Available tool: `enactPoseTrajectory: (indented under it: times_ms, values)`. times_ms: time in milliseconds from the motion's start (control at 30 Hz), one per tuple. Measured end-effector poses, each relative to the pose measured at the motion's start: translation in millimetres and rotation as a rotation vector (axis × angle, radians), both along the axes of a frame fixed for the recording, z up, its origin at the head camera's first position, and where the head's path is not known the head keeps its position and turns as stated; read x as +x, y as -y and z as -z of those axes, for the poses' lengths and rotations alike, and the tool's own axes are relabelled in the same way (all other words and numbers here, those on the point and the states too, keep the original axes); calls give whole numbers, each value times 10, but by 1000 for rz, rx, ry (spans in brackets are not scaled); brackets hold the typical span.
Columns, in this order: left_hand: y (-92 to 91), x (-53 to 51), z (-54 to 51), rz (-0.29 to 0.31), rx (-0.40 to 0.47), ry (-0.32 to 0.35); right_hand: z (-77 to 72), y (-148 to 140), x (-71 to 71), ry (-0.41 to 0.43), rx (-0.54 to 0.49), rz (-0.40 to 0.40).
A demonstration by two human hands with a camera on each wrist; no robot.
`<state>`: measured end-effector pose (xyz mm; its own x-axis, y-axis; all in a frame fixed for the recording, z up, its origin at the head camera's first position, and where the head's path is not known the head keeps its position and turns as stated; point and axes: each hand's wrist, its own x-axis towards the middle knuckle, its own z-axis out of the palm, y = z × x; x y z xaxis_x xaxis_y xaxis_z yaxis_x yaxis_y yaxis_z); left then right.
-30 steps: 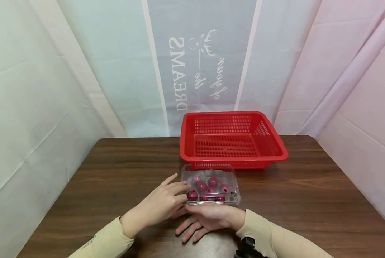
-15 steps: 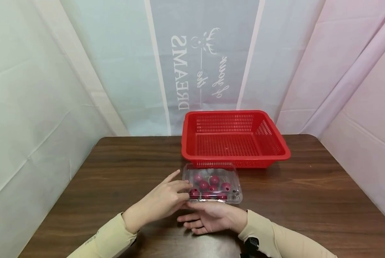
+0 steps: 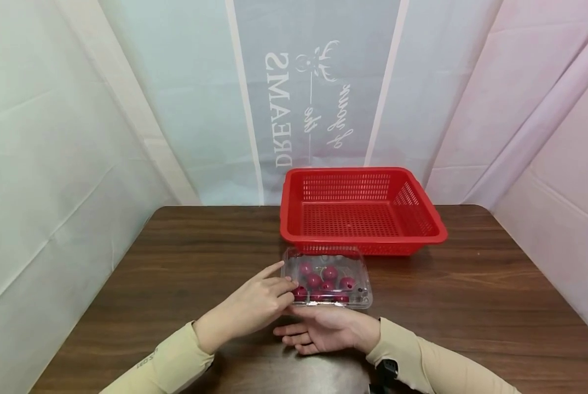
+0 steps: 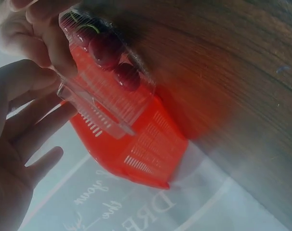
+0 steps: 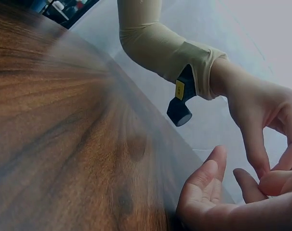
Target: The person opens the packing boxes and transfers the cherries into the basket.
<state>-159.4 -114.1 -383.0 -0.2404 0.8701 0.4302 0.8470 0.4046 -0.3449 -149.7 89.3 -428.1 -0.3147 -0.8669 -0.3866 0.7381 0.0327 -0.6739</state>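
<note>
A clear lidded plastic box [image 3: 360, 273] holding several dark red cherries [image 3: 330, 272] lies in front of the red basket. My left hand [image 3: 252, 306] is at its near left corner, thumb and fingers pinching the edge in the left wrist view, with one finger stretched out. Palm up at the front edge lies my right hand [image 3: 335, 328], its thumb along the edge beside the left fingers and its other fingers loosely bent below. In the right wrist view, the fingertips of both hands meet closely and the box is out of sight.
The red basket [image 3: 363, 240] stands behind the box, close to it, on the dark wooden table [image 3: 471, 306]. Pale printed cloth [image 3: 318, 109] hangs behind the table and at both sides. A black wrist camera [image 3: 386, 369] sits below the right sleeve.
The right hand's lower fingers have drawn in and bent more. Box, basket and hands appear slightly farther right and higher in view; both hands remain at the box's near left corner.
</note>
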Motion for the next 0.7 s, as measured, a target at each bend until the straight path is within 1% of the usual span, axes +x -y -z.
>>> enactPoseTrajectory:
  times_ms: [167, 367, 533, 700]
  values:
    - [-13, 26, -6, -26, -14, -13, -8, 11, 14, 6, -15, 8]
    - [-24, 24, 1, -43, -26, -24, -11, 6, 19, 10, -24, 8]
    - [-31, 3, 15, -42, -31, -42, -19, 9, 12, 14, -32, 8]
    - [-32, -2, 36, -38, -28, -36, -12, 9, 16, 6, -36, 4]
